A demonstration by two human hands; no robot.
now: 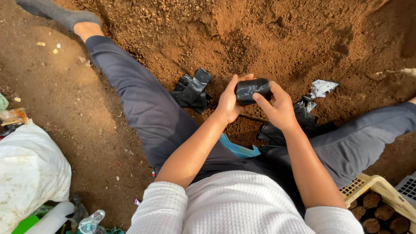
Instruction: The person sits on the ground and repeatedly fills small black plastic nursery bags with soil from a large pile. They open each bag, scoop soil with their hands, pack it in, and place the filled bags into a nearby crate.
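A small black plastic bag (pixel 250 91), bulging as if filled, is held between both my hands above the soil. My left hand (pixel 229 100) cups its left side with the thumb up along the edge. My right hand (pixel 277 106) grips its right side, fingers over the top. I sit on the ground with my legs spread in dark trousers. A heap of loose brown soil (pixel 242 39) lies just beyond the hands. A bundle of empty black bags (pixel 193 91) rests on the soil to the left, and more flattened black bags (pixel 303 117) lie under my right wrist.
A yellow crate (pixel 377 186) with several filled soil bags stands at the lower right beside a grey crate (pixel 407 186). A white sack (pixel 30 169), a plastic bottle (pixel 91 222) and a white tube (pixel 54 219) lie at the lower left. My grey-socked foot (pixel 60 13) reaches the upper left.
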